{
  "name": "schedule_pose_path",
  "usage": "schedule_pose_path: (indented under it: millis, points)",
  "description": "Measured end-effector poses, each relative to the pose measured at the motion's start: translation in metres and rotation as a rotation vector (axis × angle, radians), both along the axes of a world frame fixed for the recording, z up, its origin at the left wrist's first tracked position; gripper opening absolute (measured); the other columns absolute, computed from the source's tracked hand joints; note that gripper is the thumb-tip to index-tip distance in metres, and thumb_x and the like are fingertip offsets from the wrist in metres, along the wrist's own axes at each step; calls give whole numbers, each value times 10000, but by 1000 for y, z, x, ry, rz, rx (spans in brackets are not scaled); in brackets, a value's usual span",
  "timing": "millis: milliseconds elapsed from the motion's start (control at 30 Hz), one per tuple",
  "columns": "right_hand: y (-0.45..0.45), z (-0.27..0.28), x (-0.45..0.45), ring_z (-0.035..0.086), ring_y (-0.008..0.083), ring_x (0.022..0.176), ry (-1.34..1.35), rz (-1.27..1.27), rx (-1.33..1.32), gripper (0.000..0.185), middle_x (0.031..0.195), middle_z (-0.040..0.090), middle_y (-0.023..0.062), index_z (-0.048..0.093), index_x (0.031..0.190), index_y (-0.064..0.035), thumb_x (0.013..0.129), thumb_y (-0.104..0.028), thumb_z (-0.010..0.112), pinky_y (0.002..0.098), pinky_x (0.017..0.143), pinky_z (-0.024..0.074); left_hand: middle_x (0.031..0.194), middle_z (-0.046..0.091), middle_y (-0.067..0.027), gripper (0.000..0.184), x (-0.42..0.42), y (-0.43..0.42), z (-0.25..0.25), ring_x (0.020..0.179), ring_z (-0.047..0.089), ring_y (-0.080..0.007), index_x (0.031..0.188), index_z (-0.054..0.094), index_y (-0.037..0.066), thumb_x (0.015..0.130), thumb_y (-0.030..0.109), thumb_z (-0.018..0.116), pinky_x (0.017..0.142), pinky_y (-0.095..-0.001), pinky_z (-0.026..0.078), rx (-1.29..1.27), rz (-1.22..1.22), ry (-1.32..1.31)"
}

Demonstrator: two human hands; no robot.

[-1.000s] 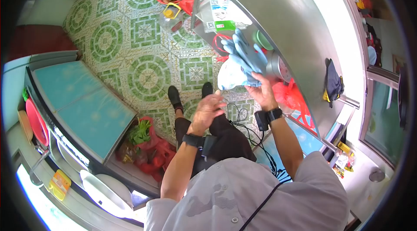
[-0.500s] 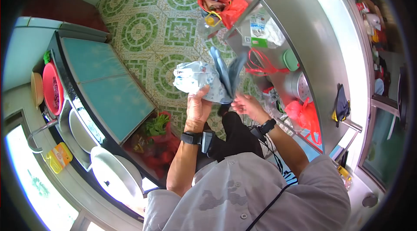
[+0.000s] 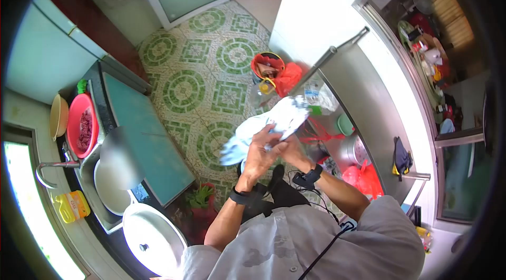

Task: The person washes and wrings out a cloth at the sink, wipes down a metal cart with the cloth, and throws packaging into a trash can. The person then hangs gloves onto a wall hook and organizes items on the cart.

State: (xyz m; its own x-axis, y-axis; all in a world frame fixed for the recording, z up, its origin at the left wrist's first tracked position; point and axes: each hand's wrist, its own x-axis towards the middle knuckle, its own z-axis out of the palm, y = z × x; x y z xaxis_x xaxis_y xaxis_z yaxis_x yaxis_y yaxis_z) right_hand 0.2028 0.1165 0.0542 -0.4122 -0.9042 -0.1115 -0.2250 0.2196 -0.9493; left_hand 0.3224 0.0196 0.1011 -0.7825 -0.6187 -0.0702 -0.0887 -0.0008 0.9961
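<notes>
A pale blue and white printed cloth (image 3: pixel 287 116) is bunched up in front of me, above the tiled floor. Its whiter end points up and right, and a bluish end hangs to the lower left; folds hide its full shape. My left hand (image 3: pixel 260 154) is closed on the middle of the cloth, fingers bent over it. Close against it, my right hand (image 3: pixel 296 154) grips the cloth's lower edge, with its fingertips partly hidden. Both wrists wear dark bands.
On the left are a blue-tiled counter (image 3: pixel 145 132), a sink with a white bowl (image 3: pixel 108 188), a pink basin (image 3: pixel 83 126) and a large white lid (image 3: pixel 153 243). A steel table (image 3: pixel 350 87) stands right; a bin (image 3: pixel 267 65) and red bags are beyond.
My hands have come together on the cloth, which has swung round so its white end now points up and right. The view has tilted up, showing more floor and a door.
</notes>
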Motion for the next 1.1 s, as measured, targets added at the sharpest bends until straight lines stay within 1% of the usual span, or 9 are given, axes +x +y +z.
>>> schedule_pose_path:
  millis: [100,200,367,533,633,767,867,967,1100]
  points:
    - [-24,43,-9,589,160,980,-466,-237,-142,416,1121,617,75,549,1210,-26,798,-86,545,305,827,473,1321,481,-202,354,10,-5,24,1192,483,-342,1104,635,58,798,212,727,989,-438,400,-110,110,127]
    - [-40,79,-37,586,169,1026,-656,-192,-147,470,1166,598,58,501,1273,-17,806,-65,512,314,868,475,1278,513,-148,242,31,-24,26,1123,514,-229,1028,638,20,833,153,693,913,-354,440,220,227,253]
    - [-63,120,-76,577,241,1098,-702,-102,-305,551,1205,586,110,469,1281,-3,732,17,509,381,954,454,1248,535,-134,167,65,-80,10,1057,533,-173,956,653,8,873,152,658,873,-298,435,287,322,244]
    - [-91,153,-95,601,234,1016,-774,-52,-384,497,1075,639,112,540,1197,10,701,23,517,364,918,469,1088,593,-37,356,61,-125,45,960,533,-105,1144,576,9,862,199,680,838,-256,430,268,201,211]
    - [-111,135,-118,601,226,1002,-811,-1,-310,509,1082,638,109,535,1208,10,700,27,507,367,923,458,1110,590,-41,425,38,-150,58,1014,536,-141,1193,554,12,851,223,694,902,-282,424,236,149,273]
    - [-163,157,-91,602,180,970,-543,134,-343,500,1081,643,70,530,1226,8,726,-5,538,302,888,459,1219,560,-64,573,6,-188,69,1144,487,-176,1302,489,35,818,228,728,981,-329,393,176,-106,350]
    - [-200,149,-104,576,115,898,-170,290,-94,309,992,648,28,632,1086,-13,797,-116,596,265,814,455,1186,585,-73,630,-7,-219,93,1061,539,-166,1316,474,44,792,248,758,943,-320,421,256,-213,311]
    - [-247,142,-127,560,94,867,-76,325,19,259,941,636,-5,651,1043,-23,798,-89,600,260,777,454,1120,618,-44,544,-21,-262,86,1019,554,-137,1286,513,45,811,187,736,927,-289,422,295,-176,259]
    - [-326,146,-149,558,104,863,-193,421,-59,303,913,627,2,640,1067,-33,842,-235,662,263,784,455,1104,619,-13,451,-36,-334,73,988,550,-100,1270,535,51,852,138,682,888,-266,433,264,-84,233]
